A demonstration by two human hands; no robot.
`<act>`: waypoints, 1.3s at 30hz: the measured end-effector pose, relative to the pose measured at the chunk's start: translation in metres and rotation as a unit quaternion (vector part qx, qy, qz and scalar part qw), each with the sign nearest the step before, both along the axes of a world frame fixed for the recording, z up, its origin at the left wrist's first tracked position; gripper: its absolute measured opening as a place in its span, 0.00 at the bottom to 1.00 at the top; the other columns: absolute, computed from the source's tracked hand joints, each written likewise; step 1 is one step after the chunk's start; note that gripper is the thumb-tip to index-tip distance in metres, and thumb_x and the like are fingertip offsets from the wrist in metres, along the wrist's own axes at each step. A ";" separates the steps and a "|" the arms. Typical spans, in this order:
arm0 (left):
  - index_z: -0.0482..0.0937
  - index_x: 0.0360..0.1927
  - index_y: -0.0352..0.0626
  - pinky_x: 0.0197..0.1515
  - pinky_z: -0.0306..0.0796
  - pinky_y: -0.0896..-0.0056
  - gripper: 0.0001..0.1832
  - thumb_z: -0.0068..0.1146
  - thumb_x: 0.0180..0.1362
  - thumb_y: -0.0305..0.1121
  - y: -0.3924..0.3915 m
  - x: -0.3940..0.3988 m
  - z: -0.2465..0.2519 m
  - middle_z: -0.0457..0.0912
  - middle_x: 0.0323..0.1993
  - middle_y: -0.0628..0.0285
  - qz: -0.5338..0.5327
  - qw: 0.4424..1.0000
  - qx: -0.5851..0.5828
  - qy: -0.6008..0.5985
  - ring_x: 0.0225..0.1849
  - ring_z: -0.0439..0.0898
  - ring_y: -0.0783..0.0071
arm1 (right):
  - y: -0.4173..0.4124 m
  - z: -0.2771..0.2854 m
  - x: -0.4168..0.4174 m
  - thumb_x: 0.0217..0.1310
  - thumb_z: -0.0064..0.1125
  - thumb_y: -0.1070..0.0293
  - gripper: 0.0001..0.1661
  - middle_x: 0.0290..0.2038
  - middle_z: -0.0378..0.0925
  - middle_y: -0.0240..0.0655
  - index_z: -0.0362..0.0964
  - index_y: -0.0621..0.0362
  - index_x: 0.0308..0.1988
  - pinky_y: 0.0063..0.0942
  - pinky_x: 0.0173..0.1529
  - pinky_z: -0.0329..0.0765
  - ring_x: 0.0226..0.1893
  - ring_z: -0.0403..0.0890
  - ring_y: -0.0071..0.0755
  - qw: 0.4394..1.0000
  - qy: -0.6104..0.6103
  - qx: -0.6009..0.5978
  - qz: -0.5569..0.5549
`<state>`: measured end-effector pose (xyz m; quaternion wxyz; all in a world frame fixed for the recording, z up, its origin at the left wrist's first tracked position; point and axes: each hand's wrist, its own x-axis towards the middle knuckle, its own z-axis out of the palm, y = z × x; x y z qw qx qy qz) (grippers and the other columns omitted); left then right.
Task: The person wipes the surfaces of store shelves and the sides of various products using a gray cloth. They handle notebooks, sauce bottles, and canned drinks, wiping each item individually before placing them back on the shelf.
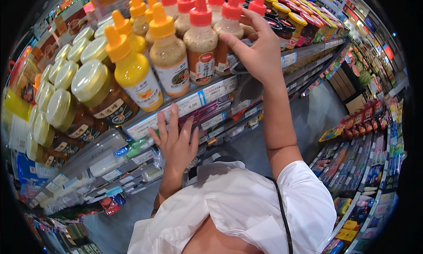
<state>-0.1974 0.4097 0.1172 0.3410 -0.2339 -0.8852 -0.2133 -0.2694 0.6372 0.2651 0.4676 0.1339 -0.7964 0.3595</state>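
My right hand (259, 51) is at the shelf's front edge with a dark grey cloth (239, 61) held under its palm. Its thumb and fingers curve around the side of a red-capped squeeze bottle (228, 28) of speckled dressing; part of that bottle is hidden by the hand and cloth. Another red-capped bottle (201, 46) stands just left of it. My left hand (178, 141), fingers spread and empty, is by the price-label strip (185, 105) below the bottles. Above it are a yellow-capped dressing bottle (168, 56) and a yellow sauce bottle (137, 75).
Lidded jars of amber contents (102, 92) fill the shelf's left side. Yellow- and red-lidded jars (295, 23) line the right. Lower shelves (214, 122) hold packaged goods. A grey floor aisle (307, 115) runs to another stocked rack (357, 168) at right.
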 end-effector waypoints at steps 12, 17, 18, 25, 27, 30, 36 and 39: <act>0.77 0.43 0.46 0.61 0.60 0.52 0.14 0.58 0.52 0.35 -0.068 0.048 -0.088 0.77 0.42 0.62 -0.266 0.925 0.013 -0.271 0.46 0.76 0.60 | -0.045 -0.098 0.054 0.53 0.64 0.71 0.08 0.29 0.75 0.27 0.73 0.60 0.32 0.17 0.36 0.68 0.30 0.72 0.16 0.976 -0.033 -0.203 -0.078; 0.77 0.39 0.43 0.49 0.68 0.57 0.12 0.58 0.52 0.35 -0.133 0.097 -0.157 0.78 0.32 0.59 -0.191 0.894 -0.105 -0.391 0.38 0.77 0.60 | -0.107 -0.157 0.087 0.54 0.62 0.72 0.07 0.24 0.73 0.27 0.73 0.62 0.27 0.17 0.31 0.67 0.25 0.70 0.16 0.961 -0.232 -0.146 0.044; 0.77 0.39 0.43 0.50 0.68 0.57 0.12 0.59 0.52 0.36 -0.144 0.106 -0.155 0.78 0.32 0.60 -0.172 0.898 -0.089 -0.395 0.38 0.77 0.59 | -0.125 -0.168 0.100 0.53 0.62 0.72 0.06 0.24 0.74 0.28 0.73 0.62 0.27 0.18 0.30 0.68 0.24 0.71 0.18 0.933 -0.293 -0.173 0.119; 0.77 0.37 0.41 0.40 0.70 0.59 0.19 0.65 0.42 0.38 -0.154 0.149 -0.101 0.78 0.32 0.55 -0.068 0.933 0.160 -0.314 0.37 0.76 0.52 | -0.196 -0.212 0.165 0.50 0.61 0.73 0.06 0.25 0.75 0.38 0.74 0.64 0.29 0.26 0.31 0.71 0.26 0.76 0.32 0.792 -0.455 -0.084 0.397; 0.76 0.39 0.40 0.41 0.70 0.58 0.22 0.65 0.39 0.36 -0.137 0.164 -0.096 0.78 0.35 0.55 -0.045 0.904 0.206 -0.372 0.38 0.76 0.51 | -0.201 -0.214 0.178 0.50 0.61 0.73 0.06 0.27 0.73 0.39 0.73 0.63 0.29 0.27 0.33 0.72 0.28 0.76 0.36 0.790 -0.421 -0.048 0.443; 0.75 0.43 0.38 0.44 0.70 0.59 0.25 0.65 0.38 0.35 -0.108 0.189 -0.109 0.77 0.42 0.53 -0.027 0.902 0.207 -0.378 0.42 0.75 0.50 | -0.197 -0.213 0.188 0.50 0.61 0.75 0.05 0.28 0.71 0.35 0.72 0.63 0.29 0.23 0.33 0.69 0.28 0.72 0.28 0.827 -0.371 -0.050 0.420; 0.76 0.41 0.37 0.46 0.70 0.60 0.28 0.69 0.42 0.48 -0.083 0.240 -0.108 0.77 0.43 0.54 -0.002 0.905 0.216 -0.367 0.45 0.76 0.53 | -0.170 -0.255 0.208 0.53 0.61 0.72 0.07 0.31 0.70 0.34 0.70 0.63 0.30 0.23 0.36 0.70 0.30 0.73 0.26 0.822 -0.417 -0.125 0.367; 0.74 0.32 0.37 0.40 0.69 0.58 0.21 0.65 0.47 0.45 -0.078 0.258 -0.110 0.76 0.36 0.55 0.021 0.916 0.167 -0.364 0.39 0.75 0.53 | -0.167 -0.280 0.232 0.53 0.61 0.73 0.07 0.31 0.71 0.35 0.70 0.63 0.29 0.22 0.37 0.70 0.30 0.73 0.26 0.768 -0.500 -0.156 0.368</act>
